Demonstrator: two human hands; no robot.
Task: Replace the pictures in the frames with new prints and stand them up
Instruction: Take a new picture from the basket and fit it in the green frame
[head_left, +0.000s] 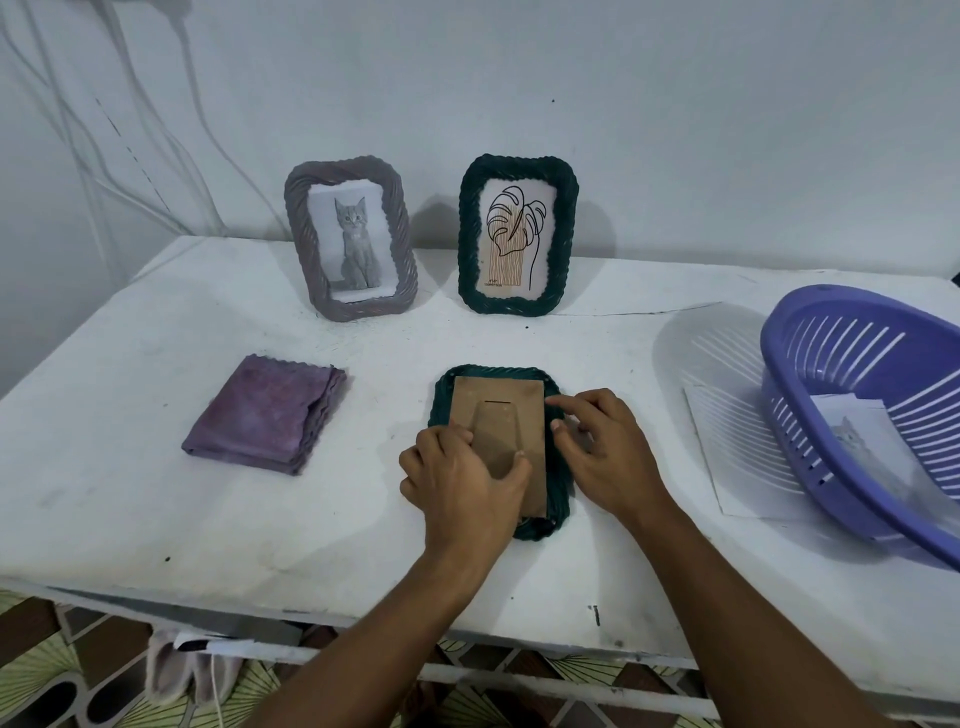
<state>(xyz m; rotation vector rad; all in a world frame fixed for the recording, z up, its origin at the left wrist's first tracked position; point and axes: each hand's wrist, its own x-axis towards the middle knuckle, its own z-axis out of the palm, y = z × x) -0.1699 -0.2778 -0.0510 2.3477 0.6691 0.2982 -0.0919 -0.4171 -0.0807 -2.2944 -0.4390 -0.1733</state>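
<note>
A dark green woven frame (559, 501) lies face down near the table's front, its brown backing board (498, 402) and fold-out stand facing up. My left hand (462, 480) grips the stand's lower part between fingers and thumb. My right hand (608, 452) pinches at the backing's right edge with index finger and thumb. Two frames stand upright at the back against the wall. One is a purple frame (298, 234) with a kitten print. The other is a dark green frame (467, 234) with a leaf drawing.
A folded purple cloth (265, 415) lies left of the face-down frame. A tilted purple slotted basket (810, 332) sits at the right, with a kitten print (852, 431) inside and a white sheet (727, 467) under it. The white table (156, 493) ends just in front of my arms.
</note>
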